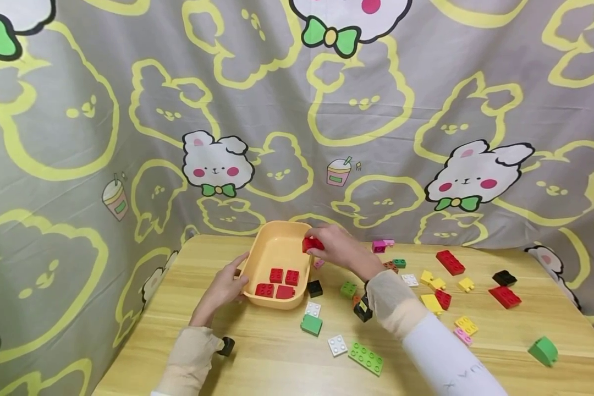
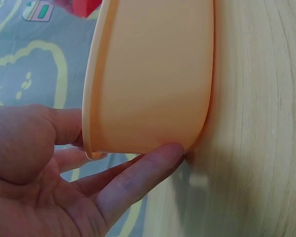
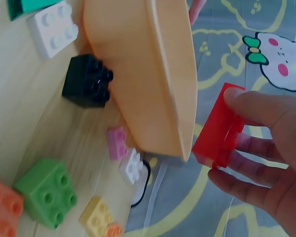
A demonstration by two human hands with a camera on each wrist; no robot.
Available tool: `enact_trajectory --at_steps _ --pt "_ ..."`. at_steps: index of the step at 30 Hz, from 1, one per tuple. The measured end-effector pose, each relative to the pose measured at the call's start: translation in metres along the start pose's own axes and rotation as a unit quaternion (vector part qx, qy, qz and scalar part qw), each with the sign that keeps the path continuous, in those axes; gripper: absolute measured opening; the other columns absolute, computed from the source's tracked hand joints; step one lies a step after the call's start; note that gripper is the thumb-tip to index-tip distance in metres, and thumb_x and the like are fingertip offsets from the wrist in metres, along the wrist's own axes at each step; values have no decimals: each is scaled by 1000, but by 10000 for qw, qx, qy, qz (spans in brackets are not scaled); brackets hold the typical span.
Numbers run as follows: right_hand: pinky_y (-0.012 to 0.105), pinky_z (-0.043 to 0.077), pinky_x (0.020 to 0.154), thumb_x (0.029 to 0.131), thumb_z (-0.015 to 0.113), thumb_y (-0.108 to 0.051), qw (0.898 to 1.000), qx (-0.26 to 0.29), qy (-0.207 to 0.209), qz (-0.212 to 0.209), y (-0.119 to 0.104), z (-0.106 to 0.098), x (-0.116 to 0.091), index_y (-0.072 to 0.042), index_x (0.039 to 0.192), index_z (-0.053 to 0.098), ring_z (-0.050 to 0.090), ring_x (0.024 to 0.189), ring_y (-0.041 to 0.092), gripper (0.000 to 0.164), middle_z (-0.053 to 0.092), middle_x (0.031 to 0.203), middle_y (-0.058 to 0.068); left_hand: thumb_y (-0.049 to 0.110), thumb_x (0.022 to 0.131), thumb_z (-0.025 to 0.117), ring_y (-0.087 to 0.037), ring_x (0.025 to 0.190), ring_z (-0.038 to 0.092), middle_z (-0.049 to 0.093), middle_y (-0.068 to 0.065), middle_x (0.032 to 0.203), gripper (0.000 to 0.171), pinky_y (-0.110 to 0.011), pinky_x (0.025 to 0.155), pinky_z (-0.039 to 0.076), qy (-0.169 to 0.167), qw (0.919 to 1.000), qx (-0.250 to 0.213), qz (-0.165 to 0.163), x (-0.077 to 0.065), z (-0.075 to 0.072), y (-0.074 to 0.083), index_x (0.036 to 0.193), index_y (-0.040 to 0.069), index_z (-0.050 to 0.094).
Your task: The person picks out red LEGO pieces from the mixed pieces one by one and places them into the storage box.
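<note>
Head view: the right hand pinches a red brick between thumb and fingers, up by the right rim of a yellow-orange tray; whether the brick is already above the tray's inside I cannot tell, though in the right wrist view a gap shows between it and the rim; the left hand grips the tray's left side, thumb at the rim, a finger against the outer wall; the tray is on the counter, with four red pieces gathered at its near end and the far part of its floor bare.

Putting red bricks into the tray looks to be the step in hand, with this one not yet laid down; the next move, as I judge it, calls for bringing the brick inside the rim, lowering it onto the bare floor and loosening the fingers, the left hand steadying the tray; three other red bricks lie on the counter to the right, among yellow bricks, so the sorting seems unfinished.
</note>
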State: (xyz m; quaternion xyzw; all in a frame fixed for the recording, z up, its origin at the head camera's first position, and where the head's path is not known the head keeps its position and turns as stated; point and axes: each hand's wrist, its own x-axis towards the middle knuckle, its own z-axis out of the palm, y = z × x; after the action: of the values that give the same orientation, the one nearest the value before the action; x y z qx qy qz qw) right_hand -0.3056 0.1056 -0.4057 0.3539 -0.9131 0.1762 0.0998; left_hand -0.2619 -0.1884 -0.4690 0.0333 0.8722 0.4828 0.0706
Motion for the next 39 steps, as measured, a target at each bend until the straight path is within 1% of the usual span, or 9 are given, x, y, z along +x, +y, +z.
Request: enact_trajectory --at_steps 3,6,13,17,21,25,30,34,39 --pt "23 51 67 83 71 -21 9996 -229 -154 55 -6 1 8 -8 108 67 56 80 12 29 63 97 3 0 88 49 -29 72 65 54 -29 111 65 -40 55 59 -1 10000 14 55 1 -1 0 149 13 30" --pt "22 49 66 81 69 -20 9982 -425 -388 144 -12 2 14 -11 110 67 53 80 12 30 59 96 1 0 89 49 -29 73 66 55 -29 110 65 -40 55 59 -20 10000 16 82 2 0 1 149 12 30" --pt "22 49 66 81 69 -15 9973 -188 -681 191 -22 11 30 -9 112 65 52 79 14 32 56 97 3 -2 90 49 -29 73 67 56 -28 109 64 -41 54 58 -13 10000 -7 48 3 3 2 149 13 31" --pt "22 47 66 81 71 -16 9962 -289 -813 117 -23 20 38 -9 110 67 50 79 14 30 57 93 3 -2 89 50 -29 72 66 56 -28 108 64 -41 55 58 -20 10000 -33 84 2 4 2 149 13 31" --pt "23 45 63 81 72 -18 9953 -467 -839 -83 -22 30 44 -7 105 69 49 76 15 26 60 86 3 -2 89 50 -29 72 66 56 -27 106 64 -41 54 58 -12 9999 -72 85 2 5 3 148 13 32" --pt "22 43 61 83 72 -20 9935 -612 -949 -112 -22 37 48 -8 101 70 48 74 14 23 60 81 2 -2 89 50 -29 72 66 56 -26 106 64 -41 54 58 5 10000 -44 63 2 6 4 148 14 32" --pt "21 43 59 84 72 -19 9904 -617 -1237 35 -22 44 51 -7 96 70 48 69 13 17 58 76 0 -2 88 49 -25 67 65 56 -25 104 65 -41 53 58 20 10000 -13 90 2 7 3 148 14 32" --pt "22 42 56 82 74 -18 9891 -662 -1301 196 -23 48 54 -9 87 70 48 63 13 11 53 68 -3 -2 88 49 -24 66 65 57 -25 103 65 -41 53 58 -50 9998 -45 161 2 7 3 149 12 31" --pt "23 39 53 81 73 -16 9848 -668 -1532 482 -28 57 67 -10 75 64 46 60 15 12 49 62 -2 -2 88 49 -24 66 65 58 -25 102 65 -41 52 58 45 9999 55 121 -1 -1 3 148 11 31"
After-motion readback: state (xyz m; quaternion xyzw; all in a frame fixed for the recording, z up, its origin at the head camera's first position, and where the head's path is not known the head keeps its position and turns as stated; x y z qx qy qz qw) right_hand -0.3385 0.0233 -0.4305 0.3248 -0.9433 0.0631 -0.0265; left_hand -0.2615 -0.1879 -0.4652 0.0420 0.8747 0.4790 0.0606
